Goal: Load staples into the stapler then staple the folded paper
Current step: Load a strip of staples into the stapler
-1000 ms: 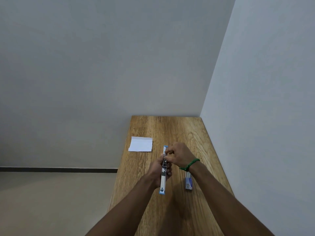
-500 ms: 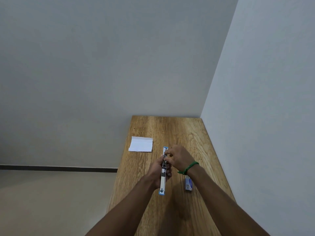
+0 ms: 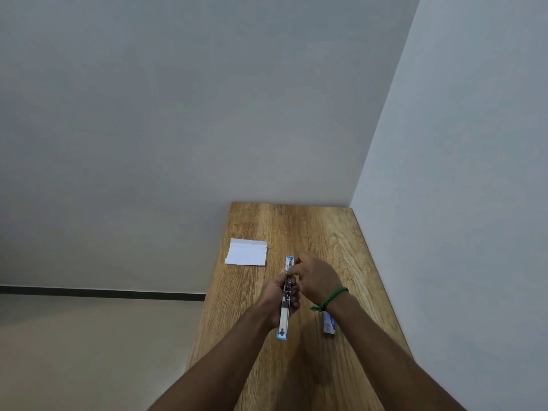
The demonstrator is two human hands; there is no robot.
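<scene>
Stapler (image 3: 285, 304) sits opened out long and narrow over the middle of the wooden bench (image 3: 341, 250), its blue ends at six and twelve o'clock. Nearest, the left hand (image 3: 277, 298) is wrapped around the metal magazine from nine o'clock, holding it steady. At about four o'clock from it, half under the right wrist with its green bracelet (image 3: 329, 298), lies a small blue and white box (image 3: 329, 323), presumably the staples. Just beyond, the right hand (image 3: 318, 278) comes in from three o'clock with fingertips pinched narrow at the open channel; whether a strip of staples is between them I cannot tell, it is too small. Farther off, at ten o'clock and well apart, the folded paper (image 3: 246, 252) lies flat at the bench's left edge, partly overhanging.

Loading appears to be under way. To do it well, the strip should go in legs down, seated flat along the channel, with the left hand keeping the magazine level, before the top is closed until it clicks.
</scene>
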